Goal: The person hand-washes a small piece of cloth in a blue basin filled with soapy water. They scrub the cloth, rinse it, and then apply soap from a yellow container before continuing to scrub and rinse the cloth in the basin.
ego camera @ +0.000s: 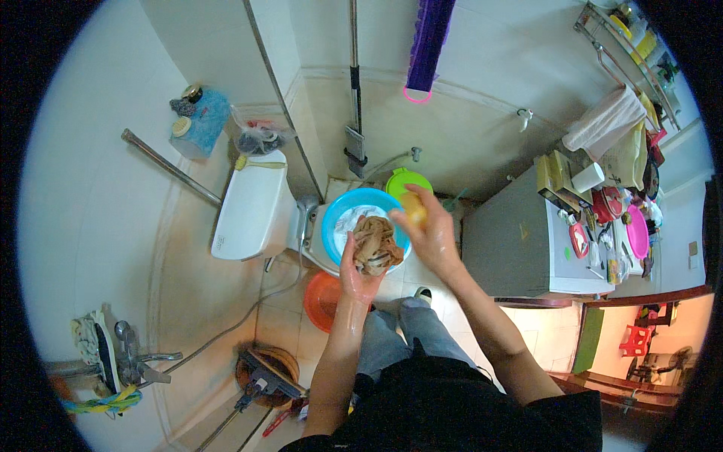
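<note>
Over a blue plastic basin, my left hand is palm up and holds a bunched brown cloth. A dark and pale striped band shows along the cloth's lower edge. My right hand is raised to the right of the cloth, apart from it. Its fingers hold a yellow object, blurred by motion, probably a bar of soap. White fabric with darker marks lies inside the basin, partly hidden by the brown cloth. The basin rests on a toilet bowl.
A toilet tank with a brush stands left. An orange basin is on the floor below. Behind is a lime-green lid. A shower hose runs along the left. A cluttered washing-machine-like cabinet stands right.
</note>
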Demonstrator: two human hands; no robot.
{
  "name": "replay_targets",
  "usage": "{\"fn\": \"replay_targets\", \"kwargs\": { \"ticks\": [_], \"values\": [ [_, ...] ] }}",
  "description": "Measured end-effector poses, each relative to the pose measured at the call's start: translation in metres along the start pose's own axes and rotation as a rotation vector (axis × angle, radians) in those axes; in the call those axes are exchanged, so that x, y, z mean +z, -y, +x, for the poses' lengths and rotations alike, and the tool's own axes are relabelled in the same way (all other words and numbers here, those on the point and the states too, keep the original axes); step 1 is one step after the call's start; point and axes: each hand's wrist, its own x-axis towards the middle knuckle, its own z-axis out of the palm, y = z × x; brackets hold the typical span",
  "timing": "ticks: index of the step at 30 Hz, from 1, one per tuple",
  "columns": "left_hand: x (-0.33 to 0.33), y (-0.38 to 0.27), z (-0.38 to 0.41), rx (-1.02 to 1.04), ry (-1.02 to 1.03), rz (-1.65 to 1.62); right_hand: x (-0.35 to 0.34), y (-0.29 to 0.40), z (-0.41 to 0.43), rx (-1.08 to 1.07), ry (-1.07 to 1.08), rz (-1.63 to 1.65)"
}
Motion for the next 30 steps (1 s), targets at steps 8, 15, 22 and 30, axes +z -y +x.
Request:
{"fn": "replay_targets", "kwargs": {
  "ticks": [8, 15, 22, 30],
  "values": [
    [-0.012, 0.029, 0.002, 0.092, -0.184, 0.078, 0.062, -0.062, 0.016, -0.181, 0.092, -0.211],
    [-0.046, 0.016, 0.009, 0.28, 0.282, 0.131, 0.075, -0.019, -0.027, -0.478, 0.038, -0.24],
    [-0.06, 0.008, 0.024, 0.142, 0.266, -0.054, 0.085, -0.022, -0.038, -0.529, -0.079, -0.513],
    [0.005, 0.078, 0.038, -0.023, -0.271, 0.192, 0.044, -0.095, -0.003, -0.153, 0.043, -0.309]
  ]
}}
